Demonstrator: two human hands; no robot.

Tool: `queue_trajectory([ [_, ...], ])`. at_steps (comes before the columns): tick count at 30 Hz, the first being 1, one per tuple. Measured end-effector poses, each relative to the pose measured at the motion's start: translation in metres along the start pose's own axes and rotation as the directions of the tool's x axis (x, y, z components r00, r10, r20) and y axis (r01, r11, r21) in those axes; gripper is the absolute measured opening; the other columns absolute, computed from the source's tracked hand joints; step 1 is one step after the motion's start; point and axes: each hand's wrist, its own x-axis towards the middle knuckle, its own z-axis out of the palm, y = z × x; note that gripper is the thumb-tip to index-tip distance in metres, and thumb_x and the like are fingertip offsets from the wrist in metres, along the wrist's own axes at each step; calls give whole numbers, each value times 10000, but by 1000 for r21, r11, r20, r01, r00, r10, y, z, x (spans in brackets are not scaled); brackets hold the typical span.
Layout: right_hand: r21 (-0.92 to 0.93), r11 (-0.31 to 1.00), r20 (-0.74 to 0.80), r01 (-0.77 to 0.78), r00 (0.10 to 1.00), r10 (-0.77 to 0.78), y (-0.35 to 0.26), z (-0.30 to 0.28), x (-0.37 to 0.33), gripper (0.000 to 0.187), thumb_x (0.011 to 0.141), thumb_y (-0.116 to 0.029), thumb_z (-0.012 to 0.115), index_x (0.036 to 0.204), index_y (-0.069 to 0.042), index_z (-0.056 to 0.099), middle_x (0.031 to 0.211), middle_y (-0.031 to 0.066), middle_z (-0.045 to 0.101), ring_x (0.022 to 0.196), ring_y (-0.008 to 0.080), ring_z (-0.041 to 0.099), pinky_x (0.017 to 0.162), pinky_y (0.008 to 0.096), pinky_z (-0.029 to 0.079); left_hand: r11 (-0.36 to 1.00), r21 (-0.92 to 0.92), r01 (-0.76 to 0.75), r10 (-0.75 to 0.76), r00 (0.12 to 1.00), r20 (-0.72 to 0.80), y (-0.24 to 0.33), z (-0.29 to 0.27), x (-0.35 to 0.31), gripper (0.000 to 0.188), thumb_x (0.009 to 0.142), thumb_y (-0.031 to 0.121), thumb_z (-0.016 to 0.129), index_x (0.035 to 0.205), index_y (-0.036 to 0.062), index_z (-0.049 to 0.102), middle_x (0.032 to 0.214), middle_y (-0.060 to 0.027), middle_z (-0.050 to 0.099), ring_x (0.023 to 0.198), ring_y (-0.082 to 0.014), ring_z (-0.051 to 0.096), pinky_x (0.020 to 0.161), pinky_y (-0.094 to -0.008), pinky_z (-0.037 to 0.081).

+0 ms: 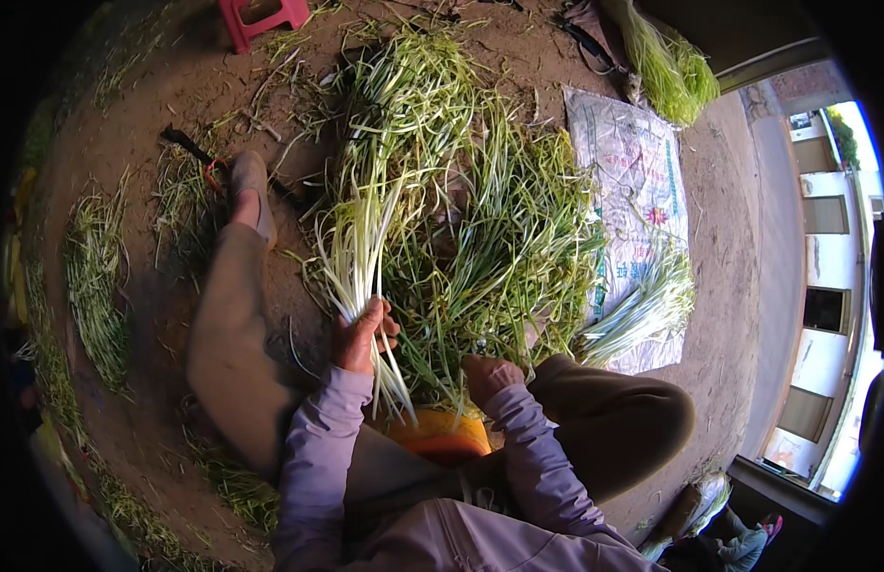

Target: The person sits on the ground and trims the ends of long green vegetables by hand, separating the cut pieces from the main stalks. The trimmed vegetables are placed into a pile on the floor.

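Observation:
My left hand [364, 336] is closed around a bunch of long stalks [365, 243] that look like garlic chives. Their white stems pass through the fist and stick out below it, while the green leaves fan away from me. Beside the lower edge of a big loose heap of the same greens [508, 229], my right hand [491, 377] is curled shut. Whatever its fingers hold is too small to make out. Between my legs, under the hands, sits an orange-yellow object [447, 437], partly hidden by stems.
A white printed sack [618, 157] lies flat at the right, bearing a neat bundle of stalks [642, 310]. Bagged greens [685, 81] stand at the far right, a pink stool [263, 21] at the far left. More greens [97, 276] lie left on the dirt floor. A person [742, 545] appears at the lower right.

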Motion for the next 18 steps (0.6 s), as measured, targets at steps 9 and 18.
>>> queue_trajectory([
  [9, -76, 996, -274, -42, 961, 20, 8, -50, 116, 177, 805, -123, 415, 947, -88, 514, 826, 153, 599, 745, 322, 600, 598, 407, 473, 982, -132, 138, -121, 984, 130, 11, 6, -7, 254, 844, 311, 562, 876, 64, 513, 552, 14, 439, 364, -68, 370, 346, -213, 272],
  [18, -530, 848, 215, 17, 970, 115, 21, -20, 200, 290, 806, -172, 535, 1084, -107, 585, 1068, 82, 579, 962, 234, 582, 670, 363, 504, 960, -93, 266, -250, 956, 153, 12, 9, -7, 280, 818, 378, 585, 837, 114, 495, 537, 41, 402, 349, -54, 306, 347, -208, 265],
])
